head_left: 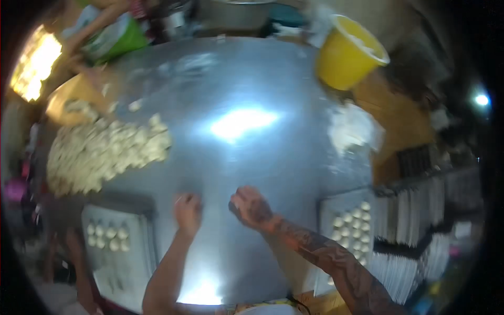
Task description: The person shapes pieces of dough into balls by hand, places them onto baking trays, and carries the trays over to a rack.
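Note:
Both of my hands are over the shiny metal table (pixel 231 168), near its middle. My left hand (pixel 188 211) is curled close to the tabletop, fingers bent inward. To its right, my right hand (pixel 251 203) is closed as well, knuckles up. Whatever lies under either palm is hidden. Left of my left hand sits a tray (pixel 118 273) with short rows of round dough balls (pixel 112 232). Beyond that tray spreads a large heap of cut dough pieces (pixel 113 147). On my right, partly behind my forearm, another tray (pixel 326 212) carries several rows of dough balls (pixel 357 224).
A yellow bucket (pixel 344 60) stands at the far right edge, with a white flour pile (pixel 350 128) nearer. Stacked trays (pixel 407 210) fill the right side. One person's arm (pixel 100 23) reaches in at upper left; another person's arm (pixel 80 262) shows at lower left.

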`<state>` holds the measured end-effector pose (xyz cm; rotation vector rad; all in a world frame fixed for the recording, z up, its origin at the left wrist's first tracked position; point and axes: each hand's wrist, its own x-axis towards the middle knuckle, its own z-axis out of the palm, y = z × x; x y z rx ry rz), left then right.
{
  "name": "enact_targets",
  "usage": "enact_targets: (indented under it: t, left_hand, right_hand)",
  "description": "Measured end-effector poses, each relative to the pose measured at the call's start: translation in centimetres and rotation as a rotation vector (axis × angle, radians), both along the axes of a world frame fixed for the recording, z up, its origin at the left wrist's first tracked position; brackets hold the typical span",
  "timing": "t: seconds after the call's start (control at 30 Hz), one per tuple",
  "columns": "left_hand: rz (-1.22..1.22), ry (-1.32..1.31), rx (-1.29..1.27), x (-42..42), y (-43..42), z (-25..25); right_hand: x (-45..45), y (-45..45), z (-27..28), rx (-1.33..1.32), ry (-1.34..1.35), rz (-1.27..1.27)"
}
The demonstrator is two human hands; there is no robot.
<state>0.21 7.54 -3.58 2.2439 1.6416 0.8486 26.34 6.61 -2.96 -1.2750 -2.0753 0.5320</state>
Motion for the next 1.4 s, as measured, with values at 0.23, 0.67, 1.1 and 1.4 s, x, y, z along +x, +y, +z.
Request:
enact_targets:
  t: [0.23,0.67,1.1,1.4]
  left_hand:
    - [0.134,-0.317,-0.031,2.8,-0.6,3.5]
    - [0.202,-0.746,-0.216,-15.0,-20.9,9.6]
    - [0.553,-0.314,-0.249,-32.0,-19.4,10.6]
    - [0.517,-0.422,-0.13,-17.1,-16.5,11.2]
  right_hand:
    - [-3.3,-2.1,2.7,0.162,-0.068,-0.021]
    - [-19.9,-16.1,7.3,-0.422,0.278,-0.125]
    - [-38.7,-14.4,11.4,-0.172,-0.044,0.237]
    - [-20.4,8.9,2.5,-0.013,0.122,-0.253]
